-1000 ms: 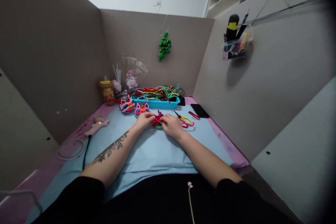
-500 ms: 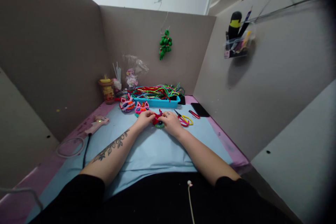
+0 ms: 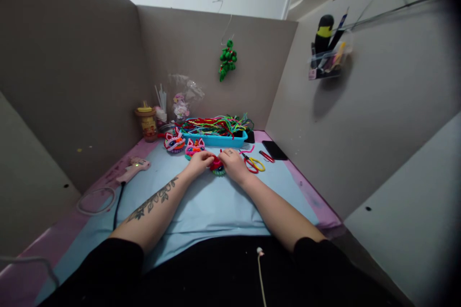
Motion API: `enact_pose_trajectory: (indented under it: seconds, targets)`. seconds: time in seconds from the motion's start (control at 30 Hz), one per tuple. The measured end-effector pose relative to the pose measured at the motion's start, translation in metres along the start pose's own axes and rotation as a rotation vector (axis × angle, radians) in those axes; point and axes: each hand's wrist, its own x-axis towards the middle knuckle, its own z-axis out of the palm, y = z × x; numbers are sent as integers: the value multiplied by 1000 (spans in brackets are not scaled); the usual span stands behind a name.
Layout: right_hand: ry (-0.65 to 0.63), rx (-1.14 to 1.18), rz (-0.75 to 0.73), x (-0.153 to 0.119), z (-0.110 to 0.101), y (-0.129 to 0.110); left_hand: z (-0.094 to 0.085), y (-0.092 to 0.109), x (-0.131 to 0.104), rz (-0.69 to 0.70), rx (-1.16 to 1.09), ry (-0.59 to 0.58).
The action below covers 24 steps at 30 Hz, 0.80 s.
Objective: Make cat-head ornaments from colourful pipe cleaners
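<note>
Between my hands, just above the blue cloth, is a small red pipe-cleaner figure (image 3: 217, 167) with a green lower edge and a dark eye. My left hand (image 3: 199, 163) pinches its left side. My right hand (image 3: 235, 167) is closed at its upper right, the fingertips pinching a pipe cleaner; a pink pipe cleaner (image 3: 249, 150) sticks out behind that hand. The fingers partly hide the figure. Left of it stand two finished-looking pipe-cleaner animal heads, one pink and orange (image 3: 195, 147), one pink and white (image 3: 174, 143). Scissors (image 3: 255, 164) with red and yellow handles lie beside my right hand.
A blue tray (image 3: 216, 141) of colourful pipe cleaners stands behind. A pink glue gun (image 3: 134, 170) with its cord lies left, near a lidded cup (image 3: 147, 124). Red-handled cutters (image 3: 266, 156) and a black phone (image 3: 274, 150) lie right. Grey partitions enclose the table.
The pink pipe cleaner by my right hand has swung from across the scissors to above them. My right fingers have shifted slightly on the figure; the left hand has barely moved.
</note>
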Motion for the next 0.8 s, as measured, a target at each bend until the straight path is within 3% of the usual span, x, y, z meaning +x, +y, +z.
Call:
enact_pose_trajectory:
  seconds: [0.4, 0.57, 0.7, 0.8]
  targets:
    - [-28, 43, -87, 6, -5, -2, 1, -4, 2, 61, 48, -5]
    - [84, 59, -64, 3, -22, 0, 1, -4, 2, 75, 78, 19]
    - [73, 163, 27, -5, -33, -3, 0, -7, 2, 83, 131, 39]
    - [-12, 233, 278, -10, -35, 3, -1, -9, 2, 85, 143, 49]
